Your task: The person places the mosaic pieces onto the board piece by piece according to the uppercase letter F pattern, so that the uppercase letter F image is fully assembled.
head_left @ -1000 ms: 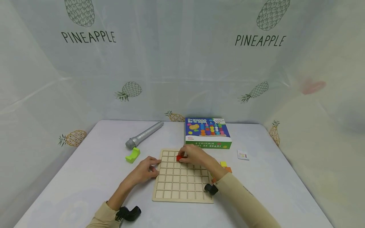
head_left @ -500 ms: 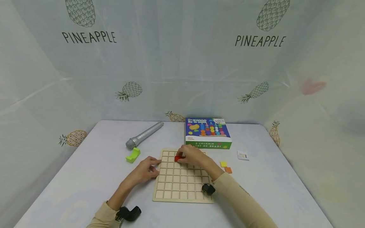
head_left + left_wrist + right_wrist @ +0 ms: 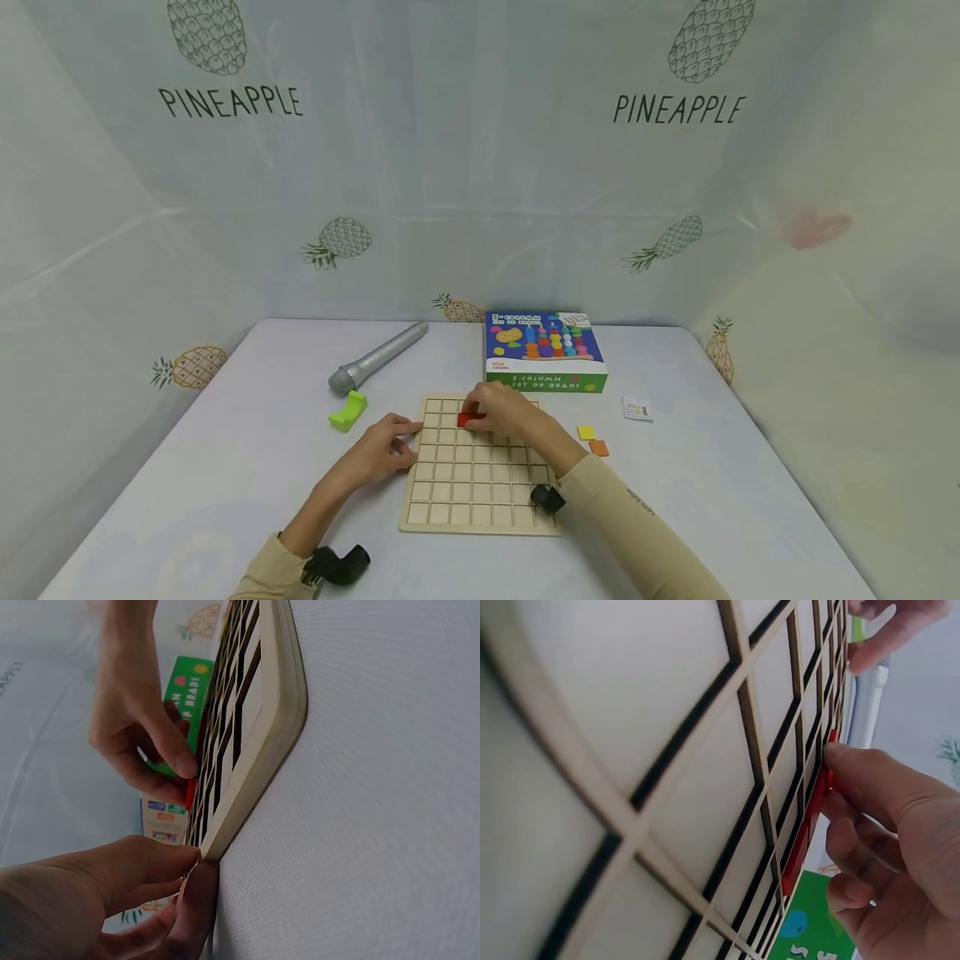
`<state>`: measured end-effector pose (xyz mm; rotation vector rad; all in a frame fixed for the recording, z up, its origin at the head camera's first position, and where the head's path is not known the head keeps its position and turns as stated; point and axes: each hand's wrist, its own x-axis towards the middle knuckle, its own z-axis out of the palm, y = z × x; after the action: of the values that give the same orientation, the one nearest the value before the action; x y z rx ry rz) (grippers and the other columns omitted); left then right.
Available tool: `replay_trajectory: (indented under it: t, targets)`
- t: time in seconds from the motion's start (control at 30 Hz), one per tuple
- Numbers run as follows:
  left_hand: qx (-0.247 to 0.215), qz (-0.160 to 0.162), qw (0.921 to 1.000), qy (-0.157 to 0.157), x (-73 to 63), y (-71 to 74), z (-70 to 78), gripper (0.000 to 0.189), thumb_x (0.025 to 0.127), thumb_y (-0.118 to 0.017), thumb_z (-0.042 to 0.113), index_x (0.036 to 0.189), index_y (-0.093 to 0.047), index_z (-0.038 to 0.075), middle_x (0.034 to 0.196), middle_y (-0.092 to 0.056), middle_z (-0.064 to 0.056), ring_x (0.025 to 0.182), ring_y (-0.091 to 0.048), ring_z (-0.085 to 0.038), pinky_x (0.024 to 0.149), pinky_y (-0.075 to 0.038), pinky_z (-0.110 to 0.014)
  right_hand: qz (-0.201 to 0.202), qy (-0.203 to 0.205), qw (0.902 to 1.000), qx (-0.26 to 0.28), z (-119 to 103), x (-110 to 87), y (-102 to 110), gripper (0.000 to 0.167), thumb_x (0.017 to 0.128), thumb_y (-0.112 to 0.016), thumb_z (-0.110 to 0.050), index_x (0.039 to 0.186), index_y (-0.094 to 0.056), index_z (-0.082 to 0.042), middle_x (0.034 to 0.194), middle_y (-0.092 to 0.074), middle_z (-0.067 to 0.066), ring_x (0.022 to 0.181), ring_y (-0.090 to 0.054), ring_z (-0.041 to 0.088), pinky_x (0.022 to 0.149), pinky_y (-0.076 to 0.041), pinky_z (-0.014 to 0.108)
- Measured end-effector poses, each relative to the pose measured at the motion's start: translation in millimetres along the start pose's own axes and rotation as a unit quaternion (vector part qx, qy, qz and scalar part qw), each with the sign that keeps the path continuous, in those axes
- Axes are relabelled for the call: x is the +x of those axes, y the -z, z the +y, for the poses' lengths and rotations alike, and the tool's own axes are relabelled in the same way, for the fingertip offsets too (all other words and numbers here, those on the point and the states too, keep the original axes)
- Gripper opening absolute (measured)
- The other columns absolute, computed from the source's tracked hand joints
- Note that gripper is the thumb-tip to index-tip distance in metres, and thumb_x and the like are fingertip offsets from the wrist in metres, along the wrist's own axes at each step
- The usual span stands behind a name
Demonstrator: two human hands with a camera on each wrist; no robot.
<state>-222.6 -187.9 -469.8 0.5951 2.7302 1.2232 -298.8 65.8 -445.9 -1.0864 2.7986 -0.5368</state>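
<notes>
A light wooden grid board [image 3: 462, 492] lies flat on the table. My right hand [image 3: 504, 410] reaches over its far rows and pinches a red square tile [image 3: 466, 419] between thumb and fingers, close over the cells. In the right wrist view, another red tile [image 3: 796, 859] lies in the same far row, hidden under the hand in the head view. My left hand [image 3: 372, 454] is at the board's left side. Its thumb and index finger touch the edge, a little apart, as the left wrist view [image 3: 142, 874] also shows.
Right of the board lie a yellow tile [image 3: 586, 432], an orange tile [image 3: 598, 448] and a small printed card [image 3: 637, 409]. A bead-set box [image 3: 545, 354] stands behind it. To the left are a lime-green curved piece [image 3: 348, 412] and a silver microphone [image 3: 378, 358].
My right hand has shifted slightly left over the board with the red tile. The sleeve now covers an orange piece seen earlier beside the board. The left hand stays at the edge.
</notes>
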Motion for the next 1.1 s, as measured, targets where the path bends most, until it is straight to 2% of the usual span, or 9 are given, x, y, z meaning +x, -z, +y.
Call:
replay_trajectory:
  t: [0.3,0.5,0.67,0.77,0.93,1.0,1.1]
  targets:
    - [-0.006,-0.006,0.9999,0.012,1.2,-5.4,-3.2,0.052,0.084,-0.068,-0.002,0.135,-0.054,-0.008,0.125,-0.053,-0.023,0.081,-0.059,-0.011,0.065,-0.047,-0.019,0.0,0.004,1.0,-0.005,1,-7.7,0,0.029,0.089,-0.072,-0.028,0.113,-0.073,-0.011,0.105,-0.067,0.002,0.093,-0.063,0.015,0.081,-0.054,0.028]
    - [0.001,-0.001,1.0,0.009,4.1,-6.6,-3.6,0.053,0.083,-0.067,-0.003,0.135,-0.054,-0.008,0.126,-0.053,-0.024,0.084,-0.06,-0.012,0.067,-0.048,-0.019,0.005,-0.005,0.9999,0.01,7,-24.2,16,0.03,0.089,-0.073,-0.026,0.113,-0.073,-0.009,0.106,-0.068,0.003,0.096,-0.064,0.019,0.082,-0.054,0.032]
    - [0.008,-0.001,0.9998,0.016,5.0,-4.3,-3.5,0.053,0.084,-0.067,-0.002,0.135,-0.054,-0.007,0.127,-0.053,-0.023,0.085,-0.061,-0.013,0.067,-0.048,-0.019,0.018,-0.023,0.9995,0.009,28,-50.2,32,0.027,0.088,-0.073,-0.023,0.11,-0.075,-0.009,0.104,-0.07,0.003,0.095,-0.064,0.019,0.083,-0.054,0.033]
    - [0.014,0.002,0.9997,0.02,4.7,-1.7,-3.5,0.052,0.085,-0.068,-0.001,0.135,-0.055,-0.005,0.127,-0.053,-0.022,0.086,-0.061,-0.012,0.068,-0.047,-0.019,0.027,-0.044,0.9986,0.0,43,-69.7,39,0.026,0.088,-0.073,-0.022,0.11,-0.075,-0.008,0.105,-0.071,0.003,0.091,-0.065,0.019,0.079,-0.055,0.032]
    - [0.016,0.003,0.9998,0.016,4.8,1.3,-4.0,0.052,0.085,-0.068,0.0,0.135,-0.055,-0.005,0.127,-0.053,-0.022,0.085,-0.06,-0.011,0.068,-0.047,-0.019,0.04,-0.083,0.9956,-0.017,63,-101.6,46,0.026,0.087,-0.074,-0.022,0.11,-0.075,-0.009,0.107,-0.071,0.004,0.094,-0.065,0.021,0.081,-0.056,0.036]
    - [0.014,-0.001,0.9998,0.013,4.9,1.4,-4.3,0.052,0.085,-0.068,0.0,0.135,-0.055,-0.005,0.127,-0.053,-0.023,0.085,-0.059,-0.012,0.068,-0.047,-0.019,0.046,-0.091,0.9946,-0.021,70,-113.7,47,0.026,0.086,-0.075,-0.022,0.109,-0.075,-0.008,0.107,-0.072,0.004,0.093,-0.065,0.021,0.08,-0.055,0.035]
    - [0.01,-0.004,0.9998,0.015,4.8,0.7,-4.6,0.053,0.085,-0.067,0.0,0.136,-0.054,-0.005,0.127,-0.053,-0.022,0.086,-0.059,-0.012,0.067,-0.047,-0.019,0.051,-0.112,0.9921,-0.022,80,-130.9,45,0.026,0.084,-0.076,-0.022,0.107,-0.076,-0.01,0.104,-0.071,0.003,0.085,-0.061,0.016,0.072,-0.051,0.028]
